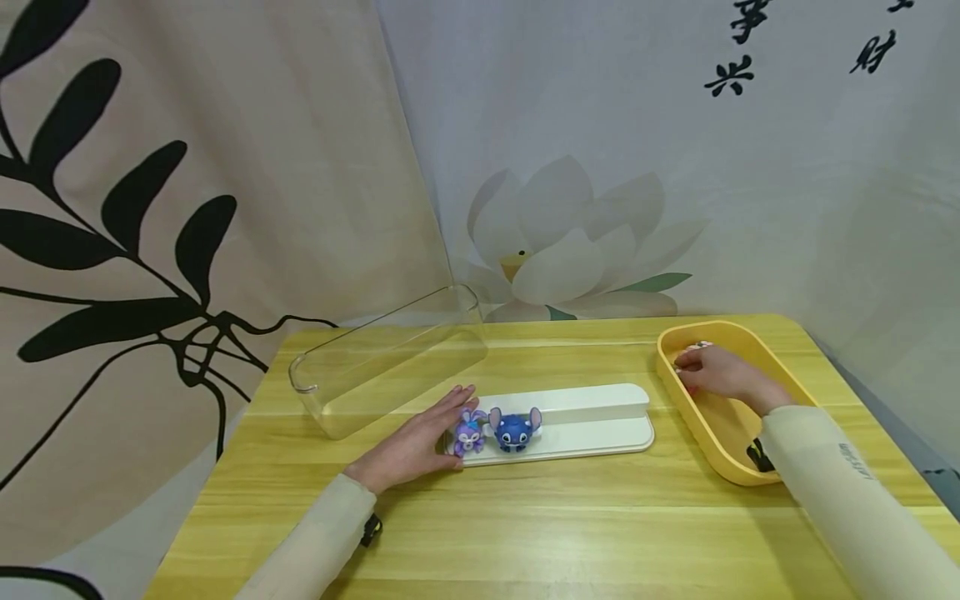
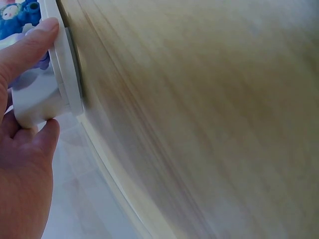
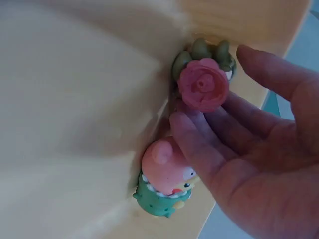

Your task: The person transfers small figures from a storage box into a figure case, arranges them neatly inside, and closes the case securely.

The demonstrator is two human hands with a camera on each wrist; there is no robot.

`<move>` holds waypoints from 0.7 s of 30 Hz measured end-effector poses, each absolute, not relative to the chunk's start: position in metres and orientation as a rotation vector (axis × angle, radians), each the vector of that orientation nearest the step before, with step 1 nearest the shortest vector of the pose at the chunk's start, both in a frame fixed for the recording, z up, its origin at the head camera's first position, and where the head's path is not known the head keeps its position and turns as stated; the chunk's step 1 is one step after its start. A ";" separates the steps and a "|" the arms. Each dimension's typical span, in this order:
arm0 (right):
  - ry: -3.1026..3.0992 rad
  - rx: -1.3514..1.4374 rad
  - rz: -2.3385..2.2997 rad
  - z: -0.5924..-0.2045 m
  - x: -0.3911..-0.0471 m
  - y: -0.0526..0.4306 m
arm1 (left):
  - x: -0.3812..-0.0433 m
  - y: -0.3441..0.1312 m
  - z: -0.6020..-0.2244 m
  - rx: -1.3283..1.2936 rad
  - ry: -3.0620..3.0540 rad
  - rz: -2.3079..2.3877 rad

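My left hand [image 1: 420, 442] grips the left end of a white stepped display base [image 1: 592, 437], thumb along its front edge and fingers behind. On the base, next to that hand, stand a purple long-eared figurine [image 1: 469, 433] and a blue big-eared figurine [image 1: 514, 430]. My right hand [image 1: 720, 372] reaches into the far end of a yellow tray [image 1: 731, 471]. In the right wrist view, its fingers and thumb lie loosely about a figurine with a pink rose [image 3: 203, 84] and green petals. Just beside the fingers is a pink figurine in green [image 3: 164, 174], against the tray wall.
A clear plastic cover [image 1: 397, 358] lies at an angle on the back left of the wooden table [image 1: 525, 533]. A printed cloth [image 1: 600, 108] hangs behind the table's back edge. The tray stands at the right side.
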State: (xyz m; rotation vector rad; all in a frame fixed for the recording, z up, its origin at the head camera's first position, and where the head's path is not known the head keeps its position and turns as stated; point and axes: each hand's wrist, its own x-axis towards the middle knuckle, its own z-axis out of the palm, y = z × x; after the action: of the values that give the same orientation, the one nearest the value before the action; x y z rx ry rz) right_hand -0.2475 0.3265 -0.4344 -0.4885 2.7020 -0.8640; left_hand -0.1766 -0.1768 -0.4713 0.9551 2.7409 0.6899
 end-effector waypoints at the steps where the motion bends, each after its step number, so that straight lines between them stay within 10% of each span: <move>1: 2.730 -0.499 -0.822 -0.435 -0.248 0.326 | -0.177 -0.177 -0.471 0.956 2.741 0.688; 21: 2.709 -0.286 -1.037 -0.408 -0.236 0.326 | -0.176 -0.176 -0.470 0.940 2.738 0.672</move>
State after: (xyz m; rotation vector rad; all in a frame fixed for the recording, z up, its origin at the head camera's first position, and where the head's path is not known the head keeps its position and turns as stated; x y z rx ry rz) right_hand -0.2355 0.3264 -0.4083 -0.2860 2.7090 -1.0367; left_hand -0.1763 -0.1759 -0.4696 0.9397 2.7379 0.6723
